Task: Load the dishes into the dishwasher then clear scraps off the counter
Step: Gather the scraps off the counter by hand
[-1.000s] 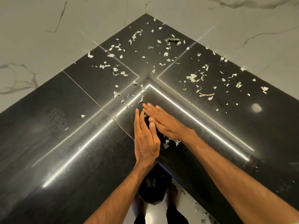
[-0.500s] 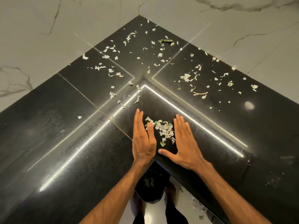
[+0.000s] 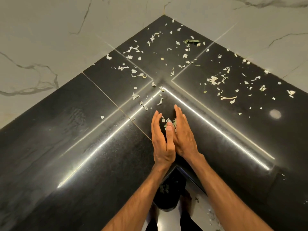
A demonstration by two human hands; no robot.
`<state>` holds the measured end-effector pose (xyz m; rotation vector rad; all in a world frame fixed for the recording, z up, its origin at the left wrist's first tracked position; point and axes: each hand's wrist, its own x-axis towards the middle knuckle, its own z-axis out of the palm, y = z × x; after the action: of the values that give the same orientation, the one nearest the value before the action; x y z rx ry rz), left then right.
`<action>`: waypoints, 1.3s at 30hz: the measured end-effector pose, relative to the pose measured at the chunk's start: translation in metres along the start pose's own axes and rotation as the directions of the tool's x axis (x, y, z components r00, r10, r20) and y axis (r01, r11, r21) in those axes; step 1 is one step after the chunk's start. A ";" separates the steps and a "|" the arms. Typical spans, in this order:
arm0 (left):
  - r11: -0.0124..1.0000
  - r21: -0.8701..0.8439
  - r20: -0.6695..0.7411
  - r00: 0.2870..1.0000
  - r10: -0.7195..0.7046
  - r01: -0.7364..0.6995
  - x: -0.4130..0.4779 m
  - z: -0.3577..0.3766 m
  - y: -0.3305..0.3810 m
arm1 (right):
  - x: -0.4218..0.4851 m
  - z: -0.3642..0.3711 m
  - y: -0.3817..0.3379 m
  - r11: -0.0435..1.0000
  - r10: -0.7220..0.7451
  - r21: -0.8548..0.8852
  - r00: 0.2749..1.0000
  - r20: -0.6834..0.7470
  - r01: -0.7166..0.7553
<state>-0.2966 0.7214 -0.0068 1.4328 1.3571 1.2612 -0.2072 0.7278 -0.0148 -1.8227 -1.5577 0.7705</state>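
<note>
1. At the bottom centre of the frame, under the inner corner of the worktop [image 3: 66, 147], a dark round bin [image 3: 168, 195] stands on the pale floor [image 3: 166, 221]. A few light bits lie inside the bin, and more lie on the floor to its right.
2. The worktop is black, polished and L-shaped, and it fills most of the frame. Two bright light strips mirrored in it meet in a V near the centre.
3. Just above that inner corner, the left hand [image 3: 162, 142] and the right hand [image 3: 185, 135] stand on edge on the worktop, heels together and palms facing.
4. Each grip is narrow yet unclosed. The fingers are nearly straight and wall in a small pile of scraps [image 3: 169, 122] between the palms without curling round it. The left thumb lies along the gap.
5. Beyond the fingertips, loose scraps [image 3: 135, 95] are strewn across the upper centre and upper right of the frame.
6. Among them, a long pale strip [image 3: 228, 97] lies at the right and a green leaf [image 3: 191, 41] lies near the far corner.
7. Veined marble wall [image 3: 50, 39] borders the worktop along both far edges.
</note>
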 end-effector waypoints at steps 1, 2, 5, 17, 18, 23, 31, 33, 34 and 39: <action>1.000 0.003 0.007 1.000 0.012 -0.012 0.001 -0.001 -0.001 | -0.001 -0.002 -0.003 0.998 0.023 0.057 0.999 -0.040 -0.020; 1.000 0.007 0.016 1.000 0.017 -0.018 0.001 -0.002 -0.002 | -0.001 -0.002 -0.005 0.997 0.037 0.075 0.997 -0.072 -0.031; 1.000 0.020 0.023 1.000 -0.012 0.012 0.003 -0.008 -0.003 | -0.003 0.003 -0.004 0.998 -0.008 -0.057 0.996 -0.084 0.003; 0.806 0.591 -0.128 0.990 0.067 0.022 0.059 -0.146 -0.039 | -0.001 0.013 -0.005 0.948 -0.080 -0.316 0.986 -0.143 0.031; 0.754 0.655 -0.152 0.986 0.063 0.053 0.066 -0.158 -0.044 | -0.001 0.013 -0.004 0.948 -0.076 -0.317 0.987 -0.143 0.027; 0.581 0.739 -0.369 0.927 -0.072 0.339 0.093 -0.197 -0.067 | 0.000 0.014 -0.005 0.948 -0.066 -0.316 0.988 -0.138 0.019; 0.582 0.809 0.024 0.986 -0.165 0.078 0.111 -0.116 -0.059 | 0.000 0.013 -0.004 0.954 -0.048 -0.300 0.985 -0.164 -0.003; 0.641 0.766 0.176 0.975 -0.139 -0.047 0.101 -0.084 -0.050 | 0.000 0.013 -0.004 0.957 -0.042 -0.289 0.985 -0.170 -0.009; 0.668 0.738 0.238 0.964 -0.122 -0.097 0.093 -0.072 -0.045 | 0.001 0.013 -0.004 0.959 -0.040 -0.282 0.984 -0.172 -0.011; 0.855 0.461 0.402 0.915 0.035 -0.235 0.069 -0.060 -0.024 | 0.000 0.013 -0.002 0.963 -0.041 -0.268 0.983 -0.177 -0.008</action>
<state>-0.3648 0.7869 -0.0079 2.0467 1.3785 0.6634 -0.2186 0.7294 -0.0214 -2.0056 -1.6160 0.3854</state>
